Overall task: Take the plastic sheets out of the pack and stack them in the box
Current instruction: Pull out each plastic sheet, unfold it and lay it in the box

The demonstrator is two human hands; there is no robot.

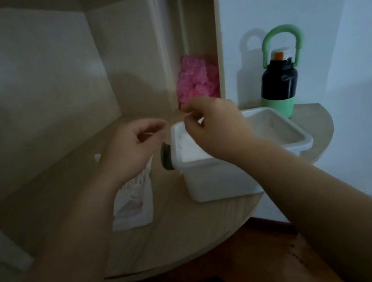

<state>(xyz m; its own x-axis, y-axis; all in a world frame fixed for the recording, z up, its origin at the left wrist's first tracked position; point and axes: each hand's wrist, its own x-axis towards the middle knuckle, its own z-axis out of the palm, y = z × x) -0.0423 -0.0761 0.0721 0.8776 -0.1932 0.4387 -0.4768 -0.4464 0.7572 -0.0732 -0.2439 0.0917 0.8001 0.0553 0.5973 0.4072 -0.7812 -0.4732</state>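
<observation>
L hand (134,147), R hand (214,127) pinch sheet (189,115) over box (218,181); pack (133,204) left.

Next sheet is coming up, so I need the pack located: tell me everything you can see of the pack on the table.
The pack is a flat white pouch with pink-red print, thin plastic or paper by its look. It lies flat on the wooden table, just left of the white box and apart from it. The left hand and wrist cover part of it, so whether it is open cannot be told. No fingers grip it.
</observation>
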